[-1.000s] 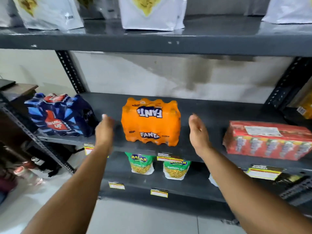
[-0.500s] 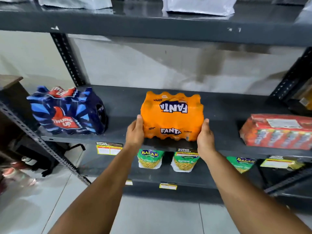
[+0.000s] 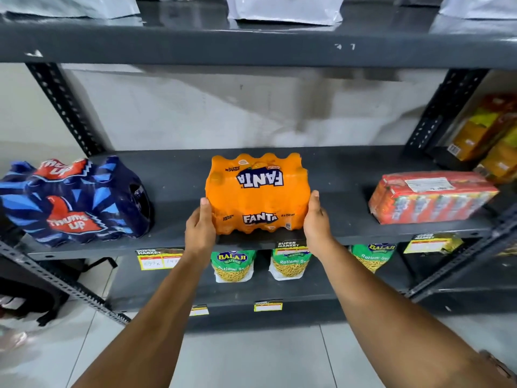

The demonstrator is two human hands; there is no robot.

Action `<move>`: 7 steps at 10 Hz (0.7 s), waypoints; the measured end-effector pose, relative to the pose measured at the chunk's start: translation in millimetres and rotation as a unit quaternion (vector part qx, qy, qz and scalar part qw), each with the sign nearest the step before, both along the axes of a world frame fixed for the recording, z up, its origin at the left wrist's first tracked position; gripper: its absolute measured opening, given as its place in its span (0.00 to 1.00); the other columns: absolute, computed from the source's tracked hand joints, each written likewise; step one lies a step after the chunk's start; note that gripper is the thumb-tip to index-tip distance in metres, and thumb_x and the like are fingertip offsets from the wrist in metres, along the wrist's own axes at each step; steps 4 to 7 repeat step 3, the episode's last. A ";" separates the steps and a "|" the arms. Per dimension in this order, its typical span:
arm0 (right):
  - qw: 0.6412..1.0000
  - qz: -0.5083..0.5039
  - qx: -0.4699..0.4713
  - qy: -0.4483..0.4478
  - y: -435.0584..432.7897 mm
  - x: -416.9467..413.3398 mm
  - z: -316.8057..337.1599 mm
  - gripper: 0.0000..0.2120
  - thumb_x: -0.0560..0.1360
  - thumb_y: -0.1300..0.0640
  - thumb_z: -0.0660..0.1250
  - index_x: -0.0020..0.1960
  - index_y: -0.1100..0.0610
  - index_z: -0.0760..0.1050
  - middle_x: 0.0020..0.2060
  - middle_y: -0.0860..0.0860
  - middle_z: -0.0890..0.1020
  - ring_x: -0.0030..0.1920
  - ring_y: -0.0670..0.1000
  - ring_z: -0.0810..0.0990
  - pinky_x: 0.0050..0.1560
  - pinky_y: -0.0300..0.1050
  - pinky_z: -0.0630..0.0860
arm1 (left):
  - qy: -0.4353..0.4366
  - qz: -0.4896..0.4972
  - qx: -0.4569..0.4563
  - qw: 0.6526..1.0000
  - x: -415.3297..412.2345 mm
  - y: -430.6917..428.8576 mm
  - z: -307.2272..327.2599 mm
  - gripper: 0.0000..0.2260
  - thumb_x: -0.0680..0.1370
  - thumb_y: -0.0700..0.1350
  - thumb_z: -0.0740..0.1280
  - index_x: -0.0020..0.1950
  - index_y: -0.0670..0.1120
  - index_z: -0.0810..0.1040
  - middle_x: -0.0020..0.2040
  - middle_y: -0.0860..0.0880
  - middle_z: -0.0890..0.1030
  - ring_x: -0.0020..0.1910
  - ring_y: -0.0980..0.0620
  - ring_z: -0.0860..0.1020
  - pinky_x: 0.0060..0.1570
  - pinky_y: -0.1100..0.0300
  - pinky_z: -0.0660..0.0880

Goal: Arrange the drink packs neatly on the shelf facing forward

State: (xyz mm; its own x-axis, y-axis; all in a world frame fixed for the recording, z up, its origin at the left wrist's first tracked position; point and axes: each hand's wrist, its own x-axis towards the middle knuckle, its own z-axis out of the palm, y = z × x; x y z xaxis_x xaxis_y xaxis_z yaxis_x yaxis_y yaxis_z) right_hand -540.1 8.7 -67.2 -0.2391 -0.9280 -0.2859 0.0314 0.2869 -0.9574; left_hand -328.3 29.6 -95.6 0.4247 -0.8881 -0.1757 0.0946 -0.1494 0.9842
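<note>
My left hand and right hand clasp the orange Fanta pack by its sides at the shelf front, label forward. The Thums Up pack and red pack sit angled, unstraightened.

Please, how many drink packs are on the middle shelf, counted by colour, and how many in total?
Blue: 1, the Thums Up pack
Orange: 1, the Fanta pack, gripped between the left hand and the right hand
Red: 1, the red pack
Total: 3
</note>
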 end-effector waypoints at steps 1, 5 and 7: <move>1.000 0.015 0.001 0.012 3.7 -1.4 5.6 0.20 0.79 0.38 0.46 0.55 0.50 0.68 0.53 0.53 0.77 0.51 0.51 0.75 0.55 0.47 0.70 | -0.006 0.000 0.007 1.000 2.4 -0.2 1.9 0.27 0.81 0.62 0.54 0.65 0.42 0.76 0.58 0.45 0.81 0.51 0.51 0.80 0.43 0.62 0.74; 0.998 0.034 0.033 0.037 9.4 -3.8 12.6 0.31 0.78 0.35 0.45 0.67 0.55 0.68 0.61 0.55 0.76 0.64 0.57 0.74 0.61 0.50 0.69 | -0.015 -0.020 0.026 0.999 -0.3 5.0 15.7 0.25 0.83 0.59 0.52 0.65 0.42 0.75 0.58 0.45 0.81 0.50 0.52 0.79 0.43 0.62 0.73; 0.998 0.034 0.033 0.037 9.4 -3.8 12.6 0.31 0.78 0.35 0.45 0.67 0.55 0.68 0.61 0.55 0.76 0.64 0.57 0.74 0.61 0.50 0.69 | -0.015 -0.020 0.026 0.999 -0.3 5.0 15.7 0.25 0.83 0.59 0.52 0.65 0.42 0.75 0.58 0.45 0.81 0.50 0.52 0.79 0.43 0.62 0.73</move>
